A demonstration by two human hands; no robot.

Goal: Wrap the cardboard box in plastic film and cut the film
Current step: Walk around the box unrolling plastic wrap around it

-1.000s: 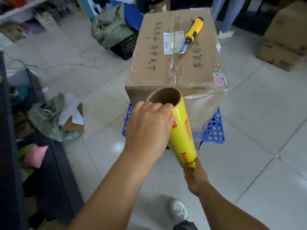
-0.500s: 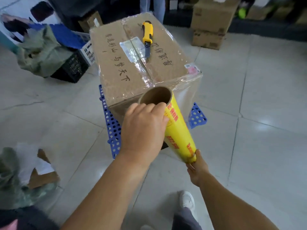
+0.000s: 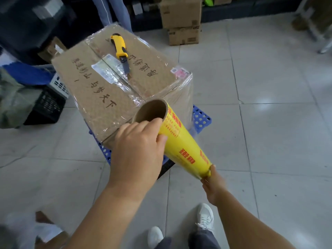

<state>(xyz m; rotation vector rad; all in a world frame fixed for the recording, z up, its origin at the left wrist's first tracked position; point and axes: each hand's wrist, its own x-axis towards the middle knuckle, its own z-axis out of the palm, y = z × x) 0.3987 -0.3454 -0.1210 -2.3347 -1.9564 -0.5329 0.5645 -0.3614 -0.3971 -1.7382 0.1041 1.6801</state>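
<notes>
Head view: left grip (image 3: 138,151) grasps the film roll's (image 3: 183,144) upper end, right grip (image 3: 212,184) its lower end, beside the wrapped box (image 3: 100,97).

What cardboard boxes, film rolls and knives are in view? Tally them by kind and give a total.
Cardboard boxes: 3, the film-wrapped cardboard box plus two stacked boxes behind, upper and lower
Plastic film roll: 1, gripped by left hand and right hand
Yellow utility knife: 1, lying on the wrapped box
Total: 5
</notes>
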